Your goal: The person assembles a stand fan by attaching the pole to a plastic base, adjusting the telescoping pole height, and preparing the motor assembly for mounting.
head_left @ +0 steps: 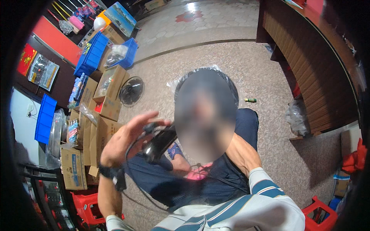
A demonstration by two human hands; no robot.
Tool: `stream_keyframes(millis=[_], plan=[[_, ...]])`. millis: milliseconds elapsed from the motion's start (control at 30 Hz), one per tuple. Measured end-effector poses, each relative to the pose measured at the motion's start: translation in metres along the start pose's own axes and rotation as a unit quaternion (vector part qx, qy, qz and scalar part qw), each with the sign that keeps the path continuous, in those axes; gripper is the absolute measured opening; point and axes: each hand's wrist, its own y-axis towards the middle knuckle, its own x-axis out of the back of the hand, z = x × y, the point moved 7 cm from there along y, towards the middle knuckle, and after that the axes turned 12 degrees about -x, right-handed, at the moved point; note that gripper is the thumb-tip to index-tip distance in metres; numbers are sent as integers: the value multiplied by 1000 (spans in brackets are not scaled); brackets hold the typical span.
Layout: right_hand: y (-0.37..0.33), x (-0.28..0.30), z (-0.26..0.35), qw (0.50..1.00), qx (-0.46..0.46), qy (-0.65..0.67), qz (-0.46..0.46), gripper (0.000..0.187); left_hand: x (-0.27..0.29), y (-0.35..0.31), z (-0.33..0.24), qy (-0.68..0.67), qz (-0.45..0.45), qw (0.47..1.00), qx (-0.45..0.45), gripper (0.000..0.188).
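L hand point(131, 134) is raised, palm partly showing, fingers stretched & apart, not closed on anything; a glossy blk object point(155, 149) sits just right of & below its fingers, approx. over the lap, & can't tell if they touch. A thin cable point(127, 153) loops by the palm; a dark wristband point(111, 175) circles the wrist. R hand is hidden by a blurred oval, so its state can't be told; only the R forearm point(244, 154), w/ striped sleeve point(266, 188), shows clearly. Blk plastic bag point(232, 82) rims the oval, above-right of L hand. Re writing: tan carton point(73, 168), lower-left of L hand, has dark printed lettering; farther up-left, red poster point(27, 59) has yellow marks & a printed sheet point(43, 72) hangs beside it. Small green-yellow tube point(250, 100), well right of L hand, has a label too tiny to read.
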Motion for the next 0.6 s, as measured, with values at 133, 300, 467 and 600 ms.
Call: stream_keyframes(millis=[133,300,467,600], plan=[[-1,20,-9,998,-20,-36,-36,24,16,30,79,-139,-31,990,-12,68],[16,57,-26,981,-51,-158,-101,46,-12,55,93,221,11,970,-106,64],[30,79,-18,980,-107,-153,-66,62,9,93,145,279,-59,951,-116,30],[-20,62,-37,885,-95,-413,-192,63,41,98,183,372,-102,920,-64,26]])
